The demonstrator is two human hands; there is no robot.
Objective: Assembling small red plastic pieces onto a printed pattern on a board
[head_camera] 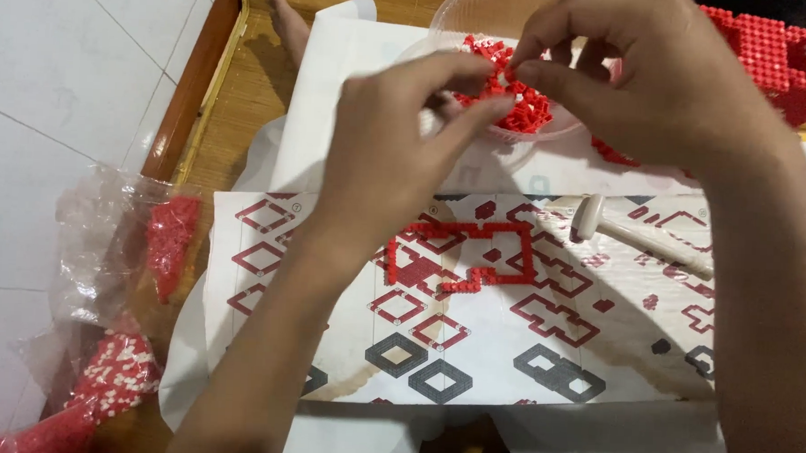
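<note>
Both hands meet above a clear plastic bowl (464,14) that holds several small red bricks (525,110). My left hand (392,150) reaches in from the lower left, its fingertips pinched on a tiny red brick. My right hand (645,79) comes from the right, thumb and forefinger pinched on the same small piece at the bowl's middle. Below the hands, a partly built flat red brick outline (473,256) lies on a printed instruction sheet (354,341) with red and grey diamond patterns.
A cream plastic tool (635,233) rests on the sheet at right. A large red brick build (775,52) stands at top right. Clear bags of red pieces (128,306) lie at left by the wooden edge (189,85) and white floor tiles (60,81).
</note>
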